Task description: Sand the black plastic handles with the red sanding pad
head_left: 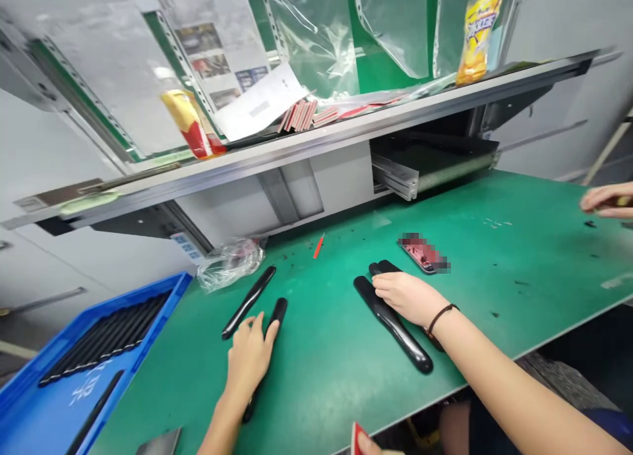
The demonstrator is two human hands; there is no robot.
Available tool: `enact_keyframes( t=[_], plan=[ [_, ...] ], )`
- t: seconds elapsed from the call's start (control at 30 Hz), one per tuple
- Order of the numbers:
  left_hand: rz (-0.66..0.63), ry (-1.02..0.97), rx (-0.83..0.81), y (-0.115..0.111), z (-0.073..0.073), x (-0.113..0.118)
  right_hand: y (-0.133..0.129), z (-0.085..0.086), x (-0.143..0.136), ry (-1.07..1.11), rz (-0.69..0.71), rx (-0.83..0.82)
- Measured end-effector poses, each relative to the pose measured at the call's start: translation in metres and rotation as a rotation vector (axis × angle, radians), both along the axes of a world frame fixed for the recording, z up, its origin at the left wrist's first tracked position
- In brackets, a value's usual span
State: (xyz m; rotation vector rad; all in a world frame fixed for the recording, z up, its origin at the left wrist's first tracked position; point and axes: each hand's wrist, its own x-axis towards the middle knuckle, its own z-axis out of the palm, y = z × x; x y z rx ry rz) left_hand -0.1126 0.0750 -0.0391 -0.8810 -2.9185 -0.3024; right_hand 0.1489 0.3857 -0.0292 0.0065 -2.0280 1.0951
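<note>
Resting flat on the green surface (336, 349), both hands cover long black strips, palms down, as if pinning them so they cannot slide. The left hand (250, 356) lies with fingers loosely spread over one strip (277, 313), which runs out from under the palm toward the wrist and past the fingertips; nothing is pinched. Just beside it to the left, a second strip (248, 301) lies free at a similar slant, within easy reach. The right hand (408, 297), a dark band at its wrist, rests with fingers together over the upper part of a thicker strip (395, 326) that runs diagonally toward the near edge; a short black end (384, 267) shows just beyond the fingertips, touching or nearly so.

At the near left a blue tray (59, 389) holds many more strips laid side by side, close to the left hand. Farther out lie a crumpled clear bag (230, 262), a small red sliver (319, 246) and a blurred flat item (424, 254). Another person's hand (606, 200) rests at the far right edge. Above, a shelf (346, 135) carries papers, red-edged cards and plastic sleeves.
</note>
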Motion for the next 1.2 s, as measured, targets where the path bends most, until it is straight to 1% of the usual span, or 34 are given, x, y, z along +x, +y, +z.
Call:
enact_keyframes(
  t=[0.1,0.17,0.2,0.27,0.33,0.37,0.43,0.5,0.57,0.6,0.67,0.7,0.73,0.8,0.83,0.9,0.93,0.97,1.03,1.13,1.2],
  plan=[
    [0.038,0.06,-0.015,0.001,0.011,-0.043,0.001,0.007,-0.002,-0.035,0.028,0.095],
    [0.036,0.057,-0.054,0.001,0.015,-0.069,-0.002,0.013,0.002,-0.072,0.019,0.161],
    [0.022,0.045,-0.079,0.0,0.016,-0.078,-0.004,0.017,0.006,-0.095,0.008,0.194],
    [-0.007,0.024,-0.127,-0.004,0.014,-0.086,-0.008,0.024,0.023,-0.147,-0.028,0.252],
    [-0.016,0.02,-0.159,-0.015,0.012,-0.082,-0.009,0.028,0.051,-0.202,-0.078,0.294],
    [-0.017,0.018,-0.169,-0.022,0.011,-0.076,-0.008,0.028,0.07,-0.23,-0.128,0.319],
    [-0.018,0.01,-0.177,-0.038,0.011,-0.061,-0.004,0.023,0.111,-0.272,-0.275,0.377],
    [-0.009,0.001,-0.169,-0.05,0.014,-0.042,0.003,0.011,0.153,-0.273,-0.425,0.408],
    [0.014,0.014,-0.138,-0.05,0.019,-0.018,0.01,-0.001,0.187,-0.228,-0.498,0.34],
    [0.021,0.034,-0.11,-0.044,0.022,-0.003,0.014,-0.005,0.199,-0.188,-0.499,0.258],
    [-0.016,0.075,-0.036,-0.019,0.026,0.035,0.025,-0.009,0.214,-0.096,-0.467,0.065],
    [-0.083,0.074,-0.002,-0.002,0.028,0.057,0.031,-0.008,0.218,-0.057,-0.444,-0.015],
    [-0.189,0.045,0.019,0.018,0.028,0.082,0.038,-0.005,0.221,-0.029,-0.425,-0.072],
    [-0.426,-0.054,0.039,0.059,0.027,0.134,0.053,0.003,0.223,-0.009,-0.412,-0.121],
    [-0.515,-0.103,0.048,0.078,0.026,0.159,0.06,0.008,0.225,-0.007,-0.419,-0.129],
    [-0.607,-0.173,0.059,0.109,0.023,0.199,0.071,0.019,0.231,0.005,-0.436,-0.157],
    [-0.622,-0.193,0.063,0.119,0.021,0.213,0.076,0.024,0.236,0.013,-0.445,-0.169],
    [-0.62,-0.203,0.065,0.126,0.019,0.223,0.079,0.029,0.241,0.018,-0.453,-0.178],
    [-0.58,-0.196,0.063,0.129,0.016,0.229,0.082,0.037,0.252,0.024,-0.462,-0.185],
    [-0.461,-0.157,0.031,0.116,0.013,0.216,0.084,0.044,0.267,0.019,-0.468,-0.166],
    [-0.396,-0.124,0.006,0.108,0.015,0.205,0.084,0.046,0.275,0.015,-0.473,-0.153]
  ],
)
